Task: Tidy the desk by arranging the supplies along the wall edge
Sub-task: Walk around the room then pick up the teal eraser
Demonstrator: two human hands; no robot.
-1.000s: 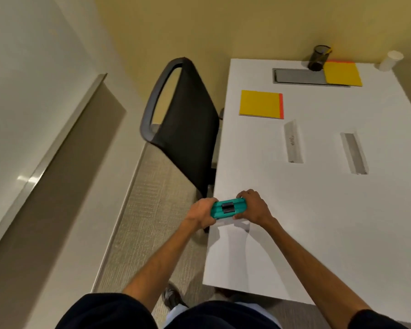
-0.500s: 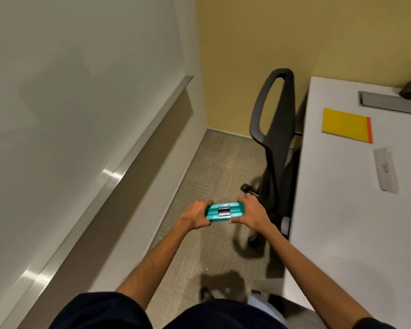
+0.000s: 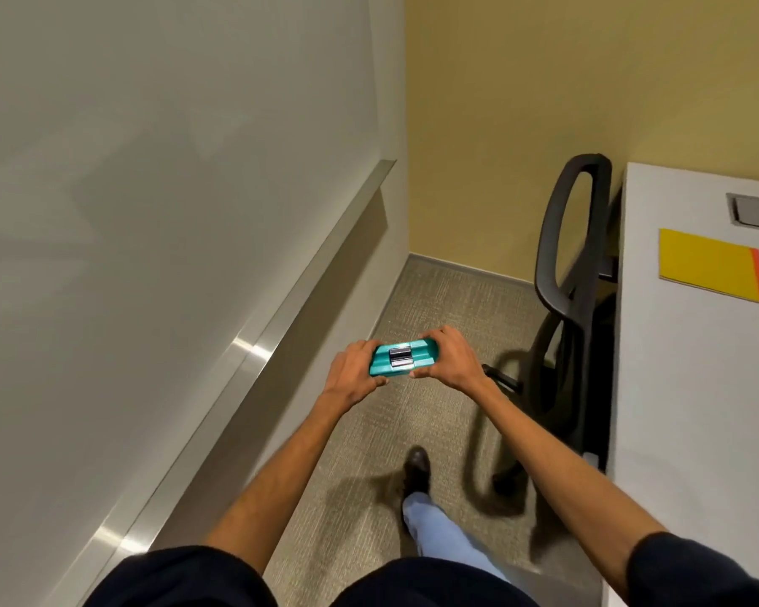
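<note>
Teal plastic case [image 3: 403, 369] is gripped at its ends by the left hand [image 3: 352, 379] and right hand [image 3: 451, 362] above carpet [image 3: 439, 308] beside the bench [image 3: 675, 409].

The upper garment [image 3: 434, 584] is dark navy, near black. Its left sleeve [image 3: 180, 576] and right sleeve [image 3: 697, 567] end near the elbow, leaving the forearms uncovered. The left hand [image 3: 353, 374] and right hand [image 3: 450, 361] are bare. One trouser leg [image 3: 439, 532] shows: light blue fabric. One shoe [image 3: 416, 470] shows: dark, rounded toe, slight sheen.
</note>
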